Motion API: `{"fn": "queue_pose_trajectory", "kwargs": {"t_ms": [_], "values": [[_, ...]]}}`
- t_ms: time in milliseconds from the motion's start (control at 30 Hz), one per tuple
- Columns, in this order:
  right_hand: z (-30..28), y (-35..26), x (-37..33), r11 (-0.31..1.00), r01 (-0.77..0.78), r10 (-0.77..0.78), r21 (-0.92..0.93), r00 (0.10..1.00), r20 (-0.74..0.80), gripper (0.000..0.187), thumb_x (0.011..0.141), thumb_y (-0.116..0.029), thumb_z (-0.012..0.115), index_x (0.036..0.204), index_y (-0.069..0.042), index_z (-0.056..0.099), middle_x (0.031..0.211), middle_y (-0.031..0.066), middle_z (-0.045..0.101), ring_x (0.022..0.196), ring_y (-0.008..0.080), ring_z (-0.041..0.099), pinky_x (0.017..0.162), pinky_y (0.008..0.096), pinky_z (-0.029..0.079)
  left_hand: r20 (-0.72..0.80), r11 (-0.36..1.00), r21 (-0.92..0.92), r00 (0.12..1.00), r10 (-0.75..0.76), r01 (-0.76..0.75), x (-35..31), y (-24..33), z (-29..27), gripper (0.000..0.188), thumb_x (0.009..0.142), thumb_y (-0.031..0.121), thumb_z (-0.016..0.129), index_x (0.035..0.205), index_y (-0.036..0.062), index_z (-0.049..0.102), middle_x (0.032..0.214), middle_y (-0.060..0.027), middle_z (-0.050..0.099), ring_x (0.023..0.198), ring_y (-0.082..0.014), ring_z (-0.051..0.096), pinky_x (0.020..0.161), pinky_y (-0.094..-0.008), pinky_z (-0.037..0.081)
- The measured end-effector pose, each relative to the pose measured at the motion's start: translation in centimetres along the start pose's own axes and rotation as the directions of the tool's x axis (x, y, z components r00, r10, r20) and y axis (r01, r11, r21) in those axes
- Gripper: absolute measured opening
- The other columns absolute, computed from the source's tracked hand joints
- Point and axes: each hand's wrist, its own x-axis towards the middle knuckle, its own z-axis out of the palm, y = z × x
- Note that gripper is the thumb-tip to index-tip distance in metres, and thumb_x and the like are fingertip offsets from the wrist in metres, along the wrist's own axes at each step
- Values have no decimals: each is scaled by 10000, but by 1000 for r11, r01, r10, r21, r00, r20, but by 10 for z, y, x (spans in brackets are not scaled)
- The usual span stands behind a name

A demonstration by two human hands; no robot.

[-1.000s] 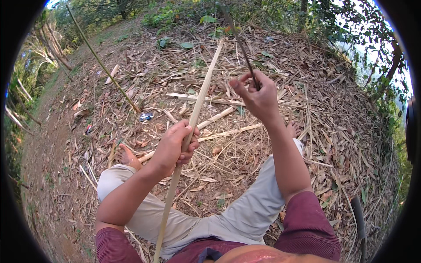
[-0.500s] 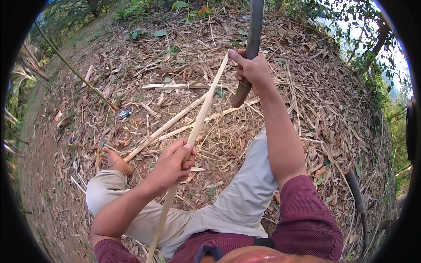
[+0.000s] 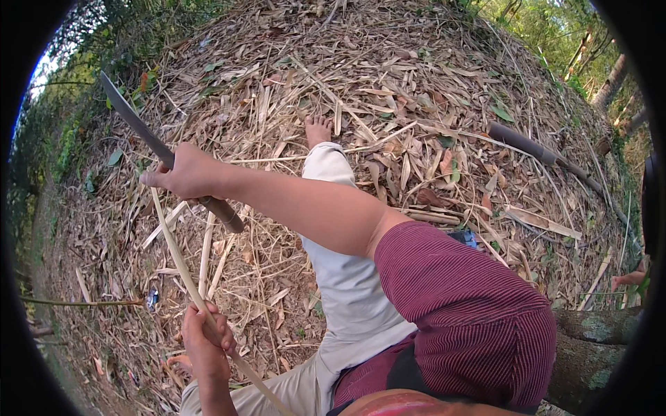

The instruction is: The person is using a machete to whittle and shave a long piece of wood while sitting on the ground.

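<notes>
My left hand (image 3: 206,340) is closed around a long, pale split bamboo strip (image 3: 177,260), which slants from beside my right hand down past my lap. My right hand (image 3: 186,173) grips a machete (image 3: 133,119) near where its dark blade meets the handle (image 3: 223,213). The blade points up and to the left, away from me. The upper end of the strip meets the thumb and fingers of my right hand; whether they pinch it is hard to see. Other pale bamboo pieces (image 3: 207,253) lie on the ground behind the strip.
Dry leaves and fibres (image 3: 388,90) cover the sloping ground. My bare foot (image 3: 319,130) rests ahead. A dark grey tube-like piece (image 3: 520,142) lies at right, above a thick trunk (image 3: 596,347). At left a thin green stalk (image 3: 83,301) ends near a small blue wrapper (image 3: 152,299).
The view has swung to the right, so both hands and the machete now appear farther left. The machete blade leans more leftward in the picture. Both hands keep their holds.
</notes>
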Motion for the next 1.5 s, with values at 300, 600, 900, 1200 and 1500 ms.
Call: {"fn": "queue_pose_trajectory", "kwargs": {"t_ms": [300, 600, 900, 1200, 1500], "values": [[35, -4, -3, 968, -148, 151, 202, 989, 0, 236, 912, -262, 703, 1005, -56, 638, 597, -87, 376, 470, 36, 386, 448, 218, 343, 150, 994, 110, 988, -27, 11, 13, 6, -16, 440, 1046, 452, 337, 936, 57, 500, 641, 31, 428, 437, -48, 349, 397, -204, 304], [36, 21, 8, 904, -211, 182, 372, 977, 114, 296, 969, -280, 630, 1159, -53, 615, 592, -98, 264, 471, 22, 276, 451, 215, 292, 14, 999, -23, 999, 41, -41, 19, -6, -22, 396, 1015, 365, 394, 854, 44, 560, 617, 0, 474, 437, -96, 441, 379, -273, 384], [74, 4, -18, 937, -203, 175, 285, 977, 122, 361, 979, -389, 589, 1071, -41, 572, 578, -68, 253, 454, 38, 292, 420, 220, 307, -178, 916, -227, 939, 294, -330, 25, 14, -47, 224, 980, 228, 509, 890, 25, 538, 665, -54, 522, 438, -129, 478, 373, -298, 394], [126, -69, -26, 998, 43, -37, -47, 992, 118, 480, 978, -558, 489, 849, -98, 536, 648, -39, 433, 442, 63, 366, 402, 228, 315, -178, 865, -248, 898, 402, -436, 4, 33, -54, 248, 1011, 242, 517, 1080, 5, 541, 700, -53, 565, 462, -99, 497, 387, -248, 411], [93, -57, -51, 973, 143, -59, -179, 913, 405, 392, 952, -415, 633, 837, -43, 678, 513, -55, 474, 432, 34, 429, 400, 225, 295, 4, 891, -231, 915, 403, -391, -16, 30, -34, 217, 1028, 236, 501, 1072, 28, 545, 731, -60, 632, 468, -88, 574, 393, -195, 429]]}}
